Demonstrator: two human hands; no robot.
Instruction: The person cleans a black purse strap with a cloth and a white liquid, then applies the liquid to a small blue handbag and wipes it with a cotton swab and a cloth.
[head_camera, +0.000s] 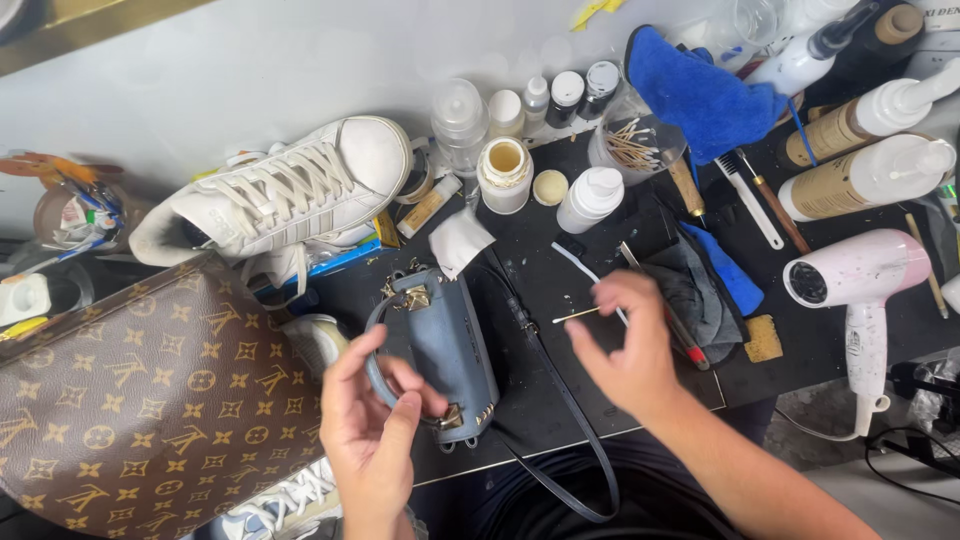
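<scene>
The small blue-grey leather handbag with brass corner fittings (445, 345) lay on the black work mat (560, 270), its long axis running from the near edge of the mat away toward the bottles at the back, tilted slightly left at the far end. The left hand (372, 425) sat at the bag's near left corner, fingers curled closed around the bag's rounded top handle (378, 345), thumb pressing against the bag's side. The right hand (628, 345) hovered just to the right of the bag, apart from it, pinching a thin wooden cotton swab (577, 316) between thumb and fingertips; the swab lay roughly level, its tip pointing left toward the bag. So the left hand was the one on the bag, the right close beside it. The bag's long thin strap (560, 400) trailed off its right side toward the person. Left of the bag lay a white lace-up sneaker (290, 190) and a brown patterned tote (150, 400); well to its right lay a pink hair dryer (862, 280).
</scene>
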